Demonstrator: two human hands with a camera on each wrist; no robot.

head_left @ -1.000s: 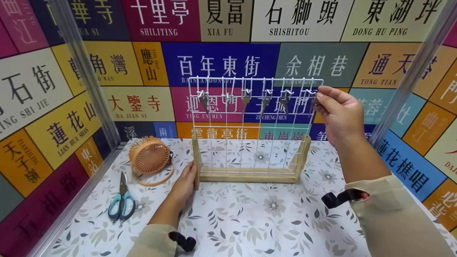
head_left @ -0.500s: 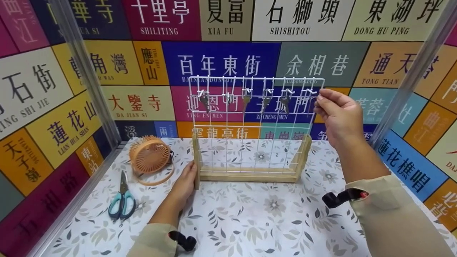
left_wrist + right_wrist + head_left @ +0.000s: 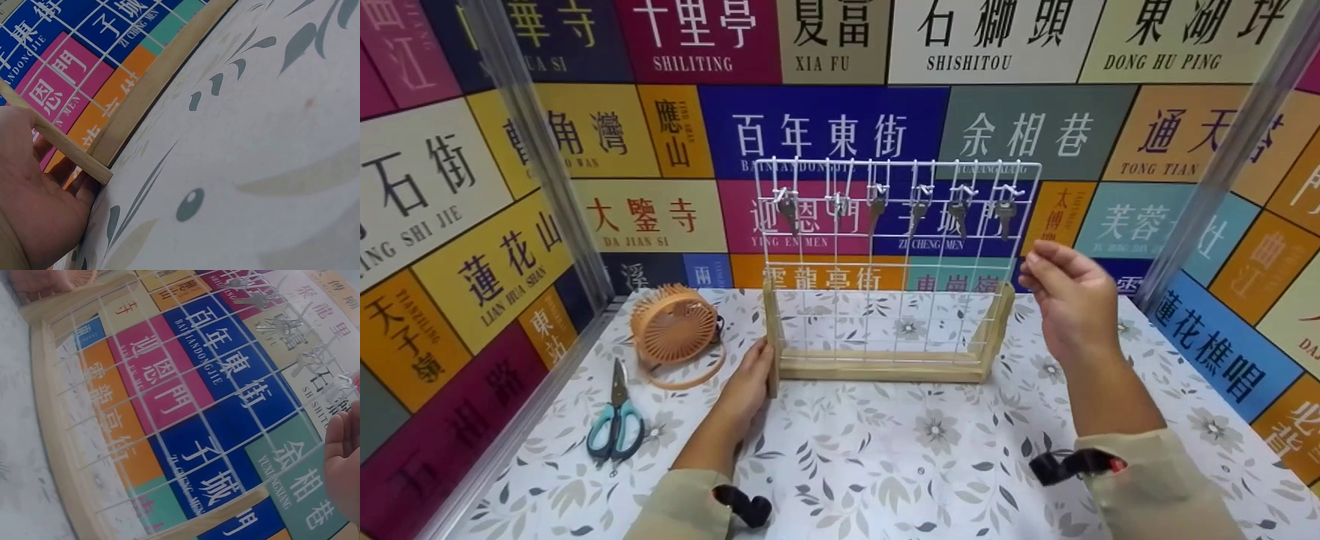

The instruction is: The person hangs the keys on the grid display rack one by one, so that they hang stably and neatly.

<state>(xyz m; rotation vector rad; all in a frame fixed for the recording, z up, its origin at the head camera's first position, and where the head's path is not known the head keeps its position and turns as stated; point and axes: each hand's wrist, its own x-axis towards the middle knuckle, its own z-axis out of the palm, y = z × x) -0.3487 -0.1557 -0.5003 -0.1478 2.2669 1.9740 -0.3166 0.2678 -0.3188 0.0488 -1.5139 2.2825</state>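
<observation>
A white wire grid rack stands upright in a wooden base. Several keys hang from hooks along its upper part, the rightmost key near the right edge. My left hand grips the left wooden post; in the left wrist view, the thumb side and the fingers lie on either side of that post. To the right of the rack, apart from it, my right hand hovers with loosely bent fingers and nothing visible in them. Only part of the right hand shows in the right wrist view.
Left of the rack stands an orange round fan. Scissors with teal and dark handles lie in front of it. A floral cloth covers the table, and a wall with coloured name panels rises behind.
My right hand has let go at the rack's upper right and moved down, away from it. The rightmost key now hangs free in sight. The left hand stays on the post.
</observation>
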